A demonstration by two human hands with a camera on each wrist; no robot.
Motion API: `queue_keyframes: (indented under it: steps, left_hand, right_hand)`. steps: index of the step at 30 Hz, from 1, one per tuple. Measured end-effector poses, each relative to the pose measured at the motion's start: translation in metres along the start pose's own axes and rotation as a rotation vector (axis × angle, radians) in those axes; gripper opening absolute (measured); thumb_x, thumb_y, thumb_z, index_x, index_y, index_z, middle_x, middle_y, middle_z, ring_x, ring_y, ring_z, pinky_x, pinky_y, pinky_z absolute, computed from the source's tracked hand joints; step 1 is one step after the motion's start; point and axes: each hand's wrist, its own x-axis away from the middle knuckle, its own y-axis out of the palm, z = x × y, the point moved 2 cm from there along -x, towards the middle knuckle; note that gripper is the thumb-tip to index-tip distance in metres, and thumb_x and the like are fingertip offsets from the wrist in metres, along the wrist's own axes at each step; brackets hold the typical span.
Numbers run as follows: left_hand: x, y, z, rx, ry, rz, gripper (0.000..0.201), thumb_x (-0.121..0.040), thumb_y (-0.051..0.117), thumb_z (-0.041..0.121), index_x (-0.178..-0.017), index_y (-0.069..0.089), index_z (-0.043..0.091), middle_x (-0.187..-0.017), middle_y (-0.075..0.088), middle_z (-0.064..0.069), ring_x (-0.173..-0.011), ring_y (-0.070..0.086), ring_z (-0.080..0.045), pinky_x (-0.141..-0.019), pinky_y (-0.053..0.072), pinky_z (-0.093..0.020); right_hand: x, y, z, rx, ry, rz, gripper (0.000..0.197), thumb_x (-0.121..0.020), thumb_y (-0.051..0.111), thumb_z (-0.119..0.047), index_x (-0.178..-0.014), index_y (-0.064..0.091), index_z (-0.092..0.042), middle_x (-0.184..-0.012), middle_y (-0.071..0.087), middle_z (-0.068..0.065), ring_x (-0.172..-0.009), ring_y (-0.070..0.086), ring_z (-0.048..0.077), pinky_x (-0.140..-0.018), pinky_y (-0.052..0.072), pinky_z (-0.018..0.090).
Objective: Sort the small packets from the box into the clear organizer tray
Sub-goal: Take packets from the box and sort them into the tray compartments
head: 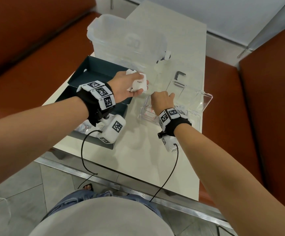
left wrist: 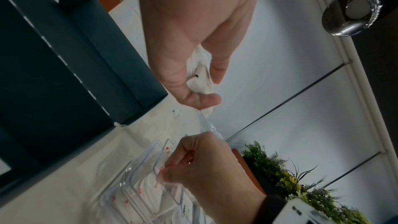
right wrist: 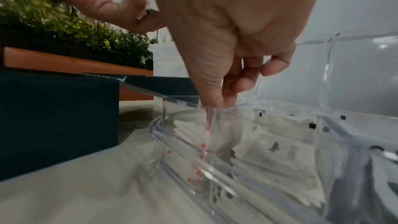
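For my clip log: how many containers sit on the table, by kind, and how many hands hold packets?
Dark box halves: 2
Clear organizer tray: 1
Large translucent bin: 1
Total containers: 4
Hands holding packets: 1, the left hand, gripping white sugar packets; the right hand's fingertips are hidden in the tray.

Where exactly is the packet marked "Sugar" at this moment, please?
In the head view the Sugar packet is held in the left hand, above the dark box's right edge, just left of the clear organizer tray.
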Motion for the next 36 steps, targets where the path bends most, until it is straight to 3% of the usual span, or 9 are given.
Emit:
queue_keyframes:
  steps: [4, 7, 11, 16, 19, 25, 29, 32, 36]
  left_hand:
    - [-0.001, 0.002, 0.003, 0.081, -0.085, -0.082, 0.032, -0.099, 0.049, 0.024, -0.126, 0.051, 0.007, -0.11, 0.068, -0.021, -0.096, 0.069, -0.029, -0.074, 0.058, -0.032]
    - [0.0, 0.006, 0.003, 0.126, -0.12, -0.148, 0.023, -0.099, 0.043, 0.014, -0.119, 0.051, 0.006, -0.116, 0.065, -0.022, -0.109, 0.066, -0.033, -0.083, 0.058, -0.036]
    - [-0.003, 0.02, -0.003, 0.017, -0.074, -0.188, 0.024, -0.096, 0.047, -0.003, -0.118, 0.058, -0.001, -0.121, 0.064, -0.018, -0.107, 0.067, -0.031, -0.079, 0.06, -0.035]
    - [-0.002, 0.049, -0.014, -0.081, -0.02, -0.246, 0.028, -0.09, 0.062, -0.003, -0.118, 0.061, 0.001, -0.111, 0.071, -0.012, -0.097, 0.072, -0.024, -0.073, 0.059, -0.029]
    - [-0.002, 0.067, -0.023, -0.105, -0.007, -0.258, 0.033, -0.087, 0.067, -0.002, -0.119, 0.061, -0.001, -0.107, 0.071, -0.012, -0.093, 0.072, -0.023, -0.074, 0.059, -0.031]
    - [-0.002, 0.092, -0.039, -0.061, -0.042, -0.209, 0.026, -0.09, 0.062, -0.004, -0.115, 0.059, -0.004, -0.1, 0.068, -0.02, -0.08, 0.072, -0.023, -0.069, 0.06, -0.028]
    - [-0.002, 0.097, -0.046, -0.077, -0.045, -0.195, 0.02, -0.091, 0.061, -0.003, -0.111, 0.059, 0.0, -0.097, 0.068, -0.018, -0.08, 0.072, -0.024, -0.07, 0.06, -0.029]
    - [-0.002, 0.1, -0.049, -0.089, -0.036, -0.18, 0.021, -0.092, 0.061, -0.002, -0.113, 0.059, 0.0, -0.096, 0.068, -0.017, -0.08, 0.071, -0.022, -0.074, 0.061, -0.03]
    - [-0.002, 0.104, -0.052, -0.095, -0.037, -0.171, 0.024, -0.092, 0.06, -0.002, -0.116, 0.058, -0.001, -0.096, 0.068, -0.016, -0.078, 0.071, -0.021, -0.071, 0.061, -0.028]
  right_hand:
    - [0.003, -0.027, 0.011, -0.331, 0.066, 0.154, 0.005, -0.089, 0.058, -0.011, -0.09, 0.063, -0.011, -0.09, 0.065, 0.004, -0.091, 0.058, 0.025, -0.082, 0.035, 0.034]
    - [0.014, -0.058, 0.02, -0.837, 0.147, 0.281, 0.016, -0.092, 0.057, -0.022, -0.097, 0.068, -0.011, -0.089, 0.07, 0.005, -0.08, 0.063, 0.017, -0.075, 0.045, 0.022]
    - [0.025, -0.08, 0.03, -1.065, 0.147, 0.069, 0.036, -0.09, 0.063, -0.037, -0.121, 0.06, -0.019, -0.096, 0.069, 0.004, -0.083, 0.065, 0.014, -0.075, 0.049, 0.026]
    - [0.044, -0.086, 0.069, -1.151, 0.205, 0.031, 0.025, -0.084, 0.073, -0.02, -0.106, 0.064, -0.012, -0.087, 0.068, 0.006, -0.07, 0.061, 0.011, -0.059, 0.047, 0.023]
    - [0.055, -0.086, 0.097, -1.225, 0.268, -0.02, 0.018, -0.081, 0.075, -0.013, -0.096, 0.065, -0.012, -0.084, 0.07, 0.005, -0.063, 0.062, 0.008, -0.059, 0.046, 0.022]
    - [0.069, -0.072, 0.158, -1.142, 0.387, 0.027, 0.018, -0.083, 0.072, -0.008, -0.102, 0.072, -0.008, -0.09, 0.068, 0.009, -0.062, 0.047, 0.008, -0.052, 0.037, 0.018]
    - [0.07, -0.046, 0.182, -0.947, 0.462, 0.059, 0.019, -0.086, 0.07, -0.011, -0.104, 0.072, -0.011, -0.103, 0.063, 0.004, -0.088, 0.054, 0.01, -0.083, 0.044, 0.025]
    - [0.068, -0.028, 0.179, -0.778, 0.439, 0.02, 0.014, -0.088, 0.067, -0.013, -0.101, 0.071, -0.013, -0.112, 0.065, 0.007, -0.103, 0.058, 0.019, -0.089, 0.045, 0.027]
    - [0.064, -0.012, 0.167, -0.584, 0.44, -0.028, 0.012, -0.091, 0.06, -0.014, -0.096, 0.069, -0.019, -0.112, 0.066, 0.007, -0.106, 0.059, 0.027, -0.102, 0.042, 0.048]
